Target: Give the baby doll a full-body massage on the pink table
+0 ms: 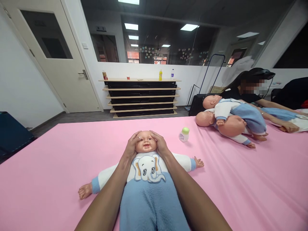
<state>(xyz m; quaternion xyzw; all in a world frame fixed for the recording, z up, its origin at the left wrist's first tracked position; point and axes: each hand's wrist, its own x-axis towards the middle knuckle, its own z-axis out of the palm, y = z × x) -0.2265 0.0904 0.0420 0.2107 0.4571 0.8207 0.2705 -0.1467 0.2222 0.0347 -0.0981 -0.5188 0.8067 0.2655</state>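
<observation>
A baby doll (149,205) lies on its back on the pink sheet (60,154), arms spread to both sides. It wears a white and blue suit with an elephant on the chest. My left hand (132,145) cups one side of its head, the thumb near the eye. On the opposite side, my right hand (160,142) curves round the head with the thumb at the forehead. The doll's face shows between my two hands. A small white bottle with a green cap (184,134) stands to the right, beyond the doll's outstretched arm.
More dolls (231,117) lie piled at the right. Behind them a person in a black cap (255,75) reaches over another doll (279,114). Stacked boards (141,93) carrying bottles stand along the back wall, with a door (57,73) at the left.
</observation>
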